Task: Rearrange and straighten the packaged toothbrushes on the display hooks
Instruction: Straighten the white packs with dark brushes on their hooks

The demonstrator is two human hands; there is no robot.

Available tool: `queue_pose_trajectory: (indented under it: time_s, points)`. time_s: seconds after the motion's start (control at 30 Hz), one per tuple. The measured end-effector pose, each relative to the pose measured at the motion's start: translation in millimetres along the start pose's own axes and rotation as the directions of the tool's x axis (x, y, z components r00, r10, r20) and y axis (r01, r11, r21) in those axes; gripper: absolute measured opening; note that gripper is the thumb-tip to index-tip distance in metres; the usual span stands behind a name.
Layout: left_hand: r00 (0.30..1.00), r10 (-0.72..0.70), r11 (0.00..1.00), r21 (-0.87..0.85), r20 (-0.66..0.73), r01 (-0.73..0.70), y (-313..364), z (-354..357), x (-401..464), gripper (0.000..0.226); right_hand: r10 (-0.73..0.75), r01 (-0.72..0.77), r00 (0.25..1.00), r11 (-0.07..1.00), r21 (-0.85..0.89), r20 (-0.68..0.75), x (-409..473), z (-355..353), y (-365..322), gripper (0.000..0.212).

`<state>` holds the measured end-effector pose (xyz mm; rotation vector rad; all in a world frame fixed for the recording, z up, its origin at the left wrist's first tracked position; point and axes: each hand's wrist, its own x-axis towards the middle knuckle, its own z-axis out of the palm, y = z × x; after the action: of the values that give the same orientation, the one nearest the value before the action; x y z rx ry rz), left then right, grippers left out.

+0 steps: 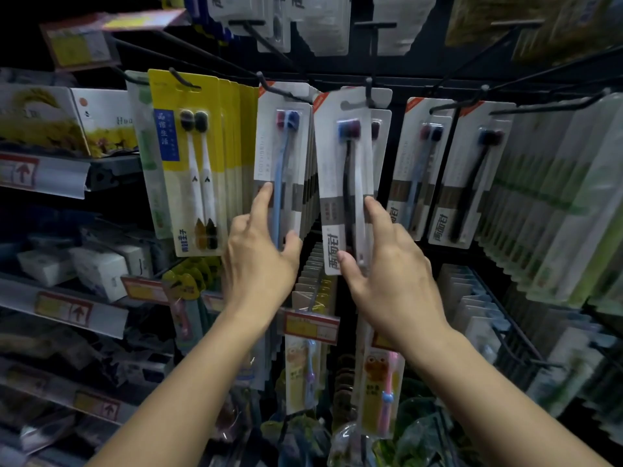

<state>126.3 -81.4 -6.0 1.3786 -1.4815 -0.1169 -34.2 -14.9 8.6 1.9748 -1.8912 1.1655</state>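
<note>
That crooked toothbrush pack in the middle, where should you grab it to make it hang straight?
Take the tilted pack by its lower end, from the front, with a grip across its two long side edges. It hangs from the hook at the top, so the free bottom swings easily. The right hand is already there.

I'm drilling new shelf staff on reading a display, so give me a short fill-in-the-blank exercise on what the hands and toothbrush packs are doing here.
1. The left hand touches the pack with the ____ handled toothbrush.
2. The right hand holds the tilted pack by its ____ end.
3. The packs hang from black metal ____.
4. Left of both hands hangs a ____ backed pack of two white brushes.

Missing words: blue; lower; hooks; yellow
</note>
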Motion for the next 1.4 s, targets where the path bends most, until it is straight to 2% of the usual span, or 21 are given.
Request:
queue_pose_trajectory:
  time_s: [0.1,0.2,0.33,0.53,0.87,1.03,1.23,1.4]
  points:
    - [1.0,0.013,1.0,0.0,-0.003,-0.013,1,6,5,0.078,0.03,-0.031,0.999,0.999,0.034,0.039,3,4,0,0.079]
    - [1.0,0.014,1.0,0.002,0.002,-0.014,1,10,8,0.079,0.021,-0.024,0.999,0.999,0.044,0.047,5,6,-1,0.066]
    - [1.0,0.014,1.0,-0.011,0.001,-0.014,2,10,9,0.079,0.081,-0.084,0.994,0.995,0.045,0.075,12,8,4,0.067]
    - [1.0,0.009,1.0,-0.009,0.007,-0.009,3,7,7,0.078,0.151,-0.179,0.979,0.961,0.213,0.139,18,12,10,0.042]
    - [1.0,0.008,1.0,0.006,-0.006,-0.008,6,5,5,0.078,0.131,-0.169,0.984,0.908,0.384,0.122,24,10,10,0.04]
    - [1.0,0.006,1.0,-0.003,-0.001,-0.006,7,6,5,0.077,0.169,-0.207,0.978,0.861,0.465,0.122,30,15,13,0.033]
    - [1.0,0.005,1.0,-0.013,0.0,-0.005,6,9,8,0.078,0.271,-0.302,0.953,0.851,0.429,0.133,38,16,17,0.037]
    - [1.0,0.005,0.999,0.033,0.008,-0.005,4,11,9,0.079,0.323,-0.347,0.938,0.895,0.279,0.129,42,16,21,0.036]
